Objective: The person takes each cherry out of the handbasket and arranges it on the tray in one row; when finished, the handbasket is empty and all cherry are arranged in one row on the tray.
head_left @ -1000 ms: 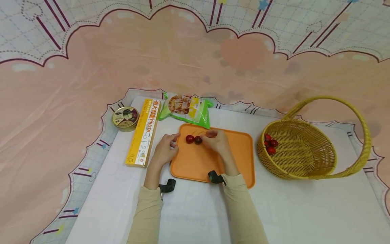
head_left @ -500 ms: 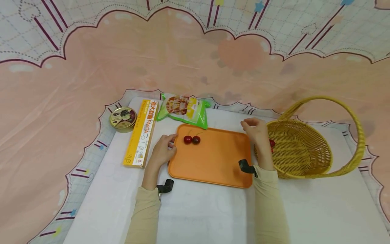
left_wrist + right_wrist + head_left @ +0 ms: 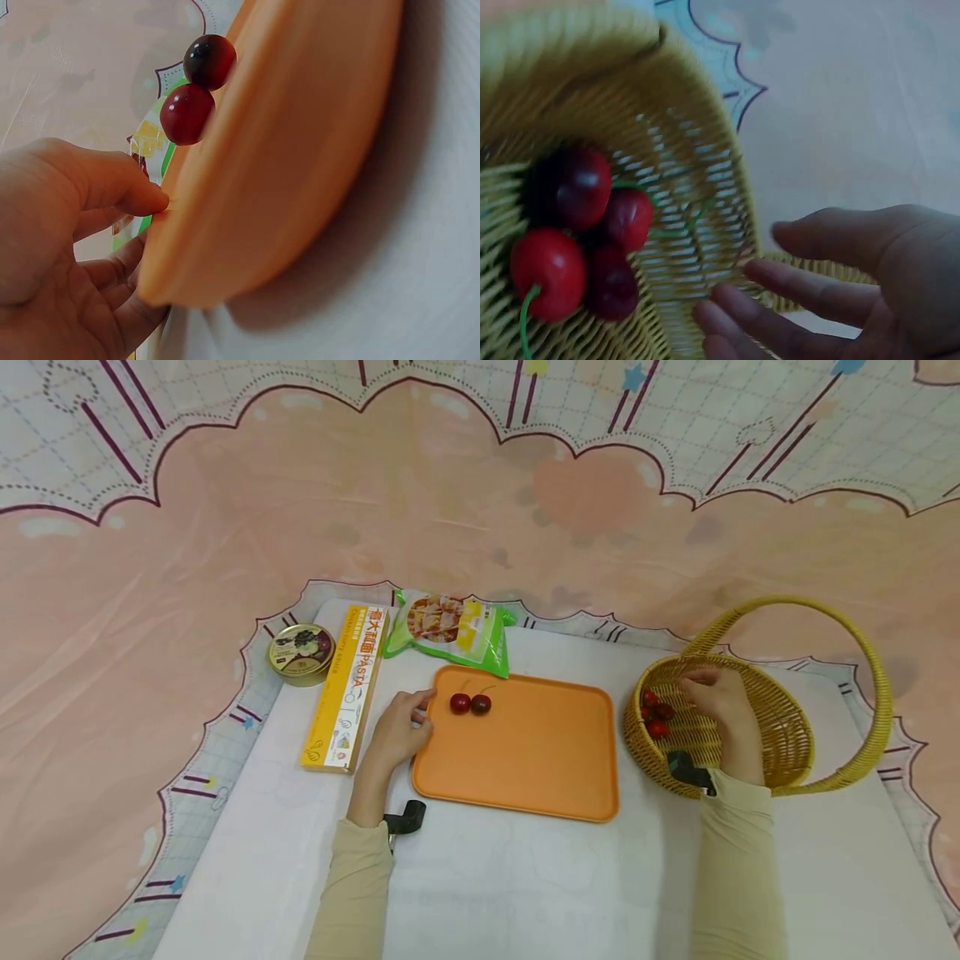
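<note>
Right hand (image 3: 716, 702), which a second earlier was at the tray's two cherries (image 3: 469, 703), had crossed into the basket (image 3: 787, 760); fingers spread, holding nothing, beside its cherries (image 3: 577, 232), suggesting one just dropped. Left hand (image 3: 401, 727) stayed pinching the tray (image 3: 540, 760) edge.
</note>
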{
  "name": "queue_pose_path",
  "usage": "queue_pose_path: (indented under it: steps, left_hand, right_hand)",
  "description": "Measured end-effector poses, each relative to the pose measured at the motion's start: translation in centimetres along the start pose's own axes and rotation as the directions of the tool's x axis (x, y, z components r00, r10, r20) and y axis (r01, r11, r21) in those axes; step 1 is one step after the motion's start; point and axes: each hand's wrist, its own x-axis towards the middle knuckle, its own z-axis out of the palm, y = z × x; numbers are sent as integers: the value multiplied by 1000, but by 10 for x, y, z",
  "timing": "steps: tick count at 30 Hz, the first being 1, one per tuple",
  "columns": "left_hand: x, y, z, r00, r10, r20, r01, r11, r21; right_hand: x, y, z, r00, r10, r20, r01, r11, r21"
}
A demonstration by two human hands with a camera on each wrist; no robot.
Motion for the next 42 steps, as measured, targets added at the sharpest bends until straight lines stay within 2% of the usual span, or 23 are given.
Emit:
queue_pose_path:
  steps: [2, 7, 10, 14, 17, 22, 26, 30, 35, 42]
  left_hand:
    - [0, -1, 0, 1000, 0, -2, 0, 1000, 1]
    - [-1, -2, 0, 1000, 4, -7, -4, 1000, -1]
    - [-1, -2, 0, 1000, 7, -9, -7, 1000, -3]
    - [-1, -3, 0, 1000, 8, -13, -8, 1000, -7]
    - [-1, -2, 1, 1000, 15, -8, -16, 1000, -8]
    - [-1, -1, 2, 1000, 13, 1, -13, 1000, -15]
    - [-2, -1, 2, 1000, 12, 1, -12, 1000, -11]
    - [-3, 0, 1, 1000, 8, 3, -8, 1000, -13]
    - [-2, 0, 0, 1000, 15, -4, -16, 1000, -18]
    - [-1, 0, 0, 1000, 9, -4, -9, 1000, -12]
  right_hand:
    - [3, 5, -4, 997, 33, 64, -30, 998, -57]
    - [10, 15, -9, 983, 92, 158, -75, 991, -109]
    - [13, 19, -10, 974, 80, 213, -46, 986, -162]
    - [17, 23, -9, 963, 36, 266, 33, 968, -250]
    - [19, 26, -7, 946, 51, 320, 22, 975, -221]
    - [21, 26, -4, 914, 102, 393, -64, 992, -109]
    - [21, 25, -3, 918, 107, 383, -78, 993, -89]
    - [19, 25, -4, 941, 92, 325, -61, 993, -105]
    - [15, 21, -8, 962, 70, 264, -55, 997, -63]
    - [5, 13, -14, 977, -25, 210, 40, 997, -67]
